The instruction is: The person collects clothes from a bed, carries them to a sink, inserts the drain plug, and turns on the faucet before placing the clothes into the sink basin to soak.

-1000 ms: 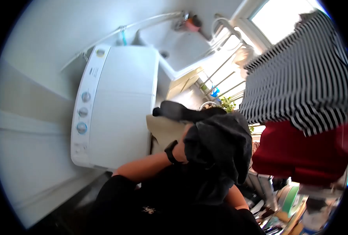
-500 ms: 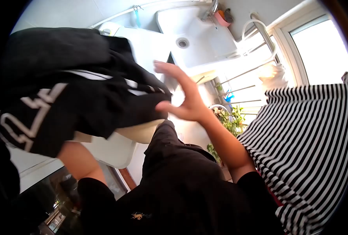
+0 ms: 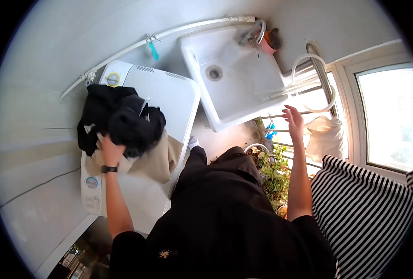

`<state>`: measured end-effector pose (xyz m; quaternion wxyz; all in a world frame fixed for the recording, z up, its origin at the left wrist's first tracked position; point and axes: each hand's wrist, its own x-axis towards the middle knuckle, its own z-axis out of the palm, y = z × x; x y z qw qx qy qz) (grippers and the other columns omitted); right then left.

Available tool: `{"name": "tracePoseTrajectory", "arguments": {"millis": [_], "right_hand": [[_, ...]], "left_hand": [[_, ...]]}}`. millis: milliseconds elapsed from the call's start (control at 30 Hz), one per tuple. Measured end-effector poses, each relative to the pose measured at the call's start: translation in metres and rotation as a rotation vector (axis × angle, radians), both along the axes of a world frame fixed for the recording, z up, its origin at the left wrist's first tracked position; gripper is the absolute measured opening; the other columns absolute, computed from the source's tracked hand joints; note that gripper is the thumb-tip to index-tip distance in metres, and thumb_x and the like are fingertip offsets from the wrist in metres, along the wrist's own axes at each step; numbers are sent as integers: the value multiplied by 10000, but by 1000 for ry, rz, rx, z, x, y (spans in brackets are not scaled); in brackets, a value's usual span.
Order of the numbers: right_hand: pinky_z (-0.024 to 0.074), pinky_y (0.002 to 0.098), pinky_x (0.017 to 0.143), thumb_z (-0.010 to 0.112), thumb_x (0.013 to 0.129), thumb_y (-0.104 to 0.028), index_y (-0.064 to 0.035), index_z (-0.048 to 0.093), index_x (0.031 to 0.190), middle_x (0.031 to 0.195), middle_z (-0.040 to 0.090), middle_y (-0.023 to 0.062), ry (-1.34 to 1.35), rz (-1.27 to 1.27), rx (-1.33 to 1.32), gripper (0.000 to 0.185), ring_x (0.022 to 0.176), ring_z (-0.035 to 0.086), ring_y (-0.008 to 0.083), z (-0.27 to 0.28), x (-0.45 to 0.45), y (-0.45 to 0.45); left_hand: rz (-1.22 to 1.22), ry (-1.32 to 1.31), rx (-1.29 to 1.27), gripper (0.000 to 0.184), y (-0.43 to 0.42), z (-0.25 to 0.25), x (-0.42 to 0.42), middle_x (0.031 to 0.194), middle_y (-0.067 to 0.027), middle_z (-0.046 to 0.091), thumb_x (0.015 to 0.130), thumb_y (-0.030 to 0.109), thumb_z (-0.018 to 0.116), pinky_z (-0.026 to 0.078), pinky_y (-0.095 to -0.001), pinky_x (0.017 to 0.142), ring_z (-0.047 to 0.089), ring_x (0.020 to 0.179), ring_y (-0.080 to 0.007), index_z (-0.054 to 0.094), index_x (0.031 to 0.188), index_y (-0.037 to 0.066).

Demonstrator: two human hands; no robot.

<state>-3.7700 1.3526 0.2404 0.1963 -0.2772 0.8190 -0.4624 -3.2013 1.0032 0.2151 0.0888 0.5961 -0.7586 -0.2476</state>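
A crumpled black garment [image 3: 136,128] lies on top of the white washing machine [image 3: 162,90], over a beige cloth [image 3: 157,162]. My left hand [image 3: 111,151], with a dark band on its wrist, grips the near side of the black garment; some of its fingers are hidden in the folds. Raised on the right is my right hand [image 3: 294,122], open and holding nothing, fingers apart. It is in front of the window rails, below the right corner of the white sink [image 3: 234,100].
The machine carries a yellow-ringed dial [image 3: 113,79] and a blue dial [image 3: 91,182]. A white pipe [image 3: 122,52] runs along the wall. Green plants [image 3: 275,179] stand below the window, beside a hanging black-and-white striped cloth [image 3: 364,214]. A pale cloth bag [image 3: 325,137] hangs at the rails.
The black garment, held up close before, is now down on the washing machine with my left hand at it. My right hand has moved away to the right, towards the window.
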Motion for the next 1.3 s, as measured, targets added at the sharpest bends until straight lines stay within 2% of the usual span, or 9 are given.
{"name": "tracePoseTrajectory", "arguments": {"millis": [133, 300, 400, 600, 767, 867, 1000, 1167, 1300], "right_hand": [[546, 294, 768, 585, 1013, -254, -63, 649, 1262, 1065, 722, 90, -136, 45, 76, 321, 880, 709, 174, -56, -38, -58], [549, 316, 800, 587, 998, -240, -104, 600, 1345, 1147, 700, 104, 128, 174, 125, 372, 884, 723, 219, -99, -127, -168], [543, 369, 872, 586, 958, -177, -68, 565, 1362, 1205, 656, 160, 422, 248, 94, 420, 1036, 675, 313, -124, -195, -239], [520, 484, 909, 581, 889, -135, -35, 428, 1450, 1296, 600, 235, 764, 369, 119, 589, 1067, 634, 409, -173, -289, -347], [527, 467, 909, 591, 877, -151, -38, 413, 1460, 1300, 592, 233, 632, 484, 317, 620, 1090, 628, 396, -199, -311, -360], [536, 453, 907, 600, 882, -188, -51, 421, 1460, 1336, 574, 210, 833, 442, 129, 620, 1103, 631, 375, -185, -302, -341], [542, 433, 922, 611, 899, -250, -51, 364, 1502, 1502, 437, 178, 751, 438, 383, 682, 1187, 601, 327, -176, -281, -312], [542, 410, 949, 616, 915, -301, -61, 229, 1565, 1658, 184, 137, 404, 553, 814, 794, 1288, 542, 296, -150, -259, -301], [503, 415, 1012, 637, 908, -294, -81, 218, 1570, 1662, 164, 142, 387, 545, 586, 812, 1326, 511, 332, -191, -257, -282]], "left_hand": [[-121, 226, -83, 665, 10, 4, -2, 1200, -265, 651, 660, 57, 801, 475, -407, 1011, 599, 1157, -428, 574, 1277, -39], [-281, -174, 33, 1023, 21, 60, -3, 1438, -264, 453, 607, 196, 902, 475, -456, 1007, 523, 1233, -463, 362, 1446, -29], [-259, -479, 35, 822, 36, 129, -44, 1368, -217, 531, 696, 205, 863, 486, -463, 976, 558, 1193, -425, 467, 1394, 28], [-82, -61, 13, 380, 42, 166, -216, 1109, -150, 673, 877, 150, 712, 529, -393, 833, 663, 975, -327, 624, 1234, 57], [-428, 61, 149, 289, 38, 110, -361, 1054, -126, 687, 900, 175, 676, 541, -382, 794, 671, 906, -315, 655, 1167, 67], [-645, 152, 177, 241, 36, 53, -429, 989, -101, 676, 923, 222, 642, 536, -421, 779, 660, 897, -311, 658, 1128, 95], [-995, -20, 133, 204, 37, -17, -500, 955, -70, 655, 952, 244, 599, 528, -429, 784, 659, 908, -284, 650, 1101, 114], [-1110, -103, 193, 195, 38, -50, -537, 916, -64, 656, 945, 243, 605, 524, -425, 782, 658, 909, -273, 662, 1078, 113], [-1128, -139, 109, 160, 37, -63, -544, 892, -70, 656, 934, 219, 600, 521, -426, 781, 655, 914, -275, 669, 1014, 99]]}}
